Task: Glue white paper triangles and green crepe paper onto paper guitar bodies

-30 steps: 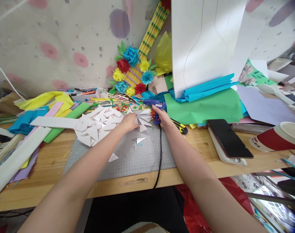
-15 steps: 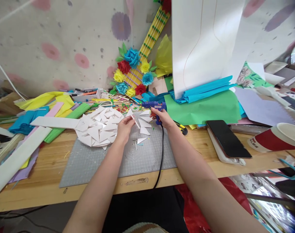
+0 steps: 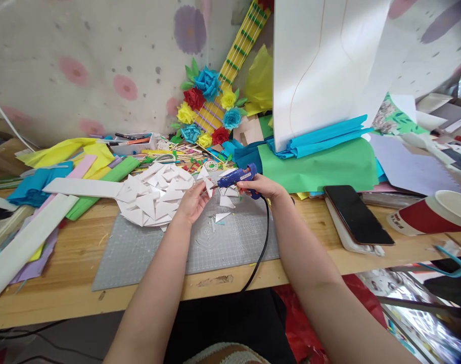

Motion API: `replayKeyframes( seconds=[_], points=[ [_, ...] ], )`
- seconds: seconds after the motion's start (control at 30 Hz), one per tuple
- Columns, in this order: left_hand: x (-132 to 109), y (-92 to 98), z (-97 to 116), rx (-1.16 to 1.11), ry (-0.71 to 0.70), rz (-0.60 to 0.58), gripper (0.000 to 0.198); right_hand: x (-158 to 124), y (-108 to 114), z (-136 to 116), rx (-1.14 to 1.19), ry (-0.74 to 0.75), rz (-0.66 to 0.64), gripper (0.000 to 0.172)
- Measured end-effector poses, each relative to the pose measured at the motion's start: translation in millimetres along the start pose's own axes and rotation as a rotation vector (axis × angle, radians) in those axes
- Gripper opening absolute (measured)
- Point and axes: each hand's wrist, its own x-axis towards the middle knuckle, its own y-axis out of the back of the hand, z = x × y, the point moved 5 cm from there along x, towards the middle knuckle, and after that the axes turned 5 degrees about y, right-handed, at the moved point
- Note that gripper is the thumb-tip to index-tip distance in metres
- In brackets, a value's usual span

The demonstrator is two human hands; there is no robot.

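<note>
Between the fingertips of my left hand [image 3: 193,202] is a small white foam triangle [image 3: 204,178], held upright. My right hand [image 3: 261,186] is wrapped round a blue hot glue gun [image 3: 236,175], whose nozzle points left and down at the triangle's edge. Whether the nozzle touches the foam I cannot tell. Just left of my left hand lies a round white piece [image 3: 154,198] covered in overlapping foam triangles, with a long flat handle-like strip [image 3: 82,187] to its left. Loose white triangles [image 3: 226,202] rest under and in front of the glue gun.
Beneath the work lies a grey cutting mat [image 3: 139,258]. The glue gun's black cord [image 3: 264,242] drops over the table edge. Rightward are a phone [image 3: 357,215] and a paper cup [image 3: 429,215]. A flower-trimmed paper guitar [image 3: 211,114] and a white board [image 3: 325,71] stand behind.
My right hand has turned the glue gun and brought its nozzle down and left to the triangle. The left hand has shifted slightly left, still holding the triangle.
</note>
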Motion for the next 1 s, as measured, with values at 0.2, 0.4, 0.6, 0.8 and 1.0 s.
replayKeyframes(
  seconds=[0.2, 0.4, 0.6, 0.8, 1.0],
  points=[
    [-1.5, -0.7, -1.4, 0.000, 0.013, -0.004, 0.016, 0.9, -2.6, -1.0, -0.028, 0.000, -0.035, 0.047],
    [-3.8, -2.3, -0.7, -0.006, 0.009, -0.026, 0.012, 2.1, 1.2, -0.2, -0.088, 0.030, 0.002, 0.048],
    [-7.2, -4.5, -2.5, 0.042, 0.045, -0.041, 0.016, 3.7, 7.9, 0.0, -0.129, 0.067, 0.103, 0.050],
    [-6.3, -5.3, -5.7, 0.084, 0.070, -0.089, 0.018, 4.5, 10.2, 2.2, -0.127, 0.057, 0.139, 0.052],
    [-5.7, -3.6, -5.7, 0.058, 0.054, -0.056, 0.014, 1.7, 4.6, -1.4, -0.082, 0.048, 0.101, 0.051]
  ],
)
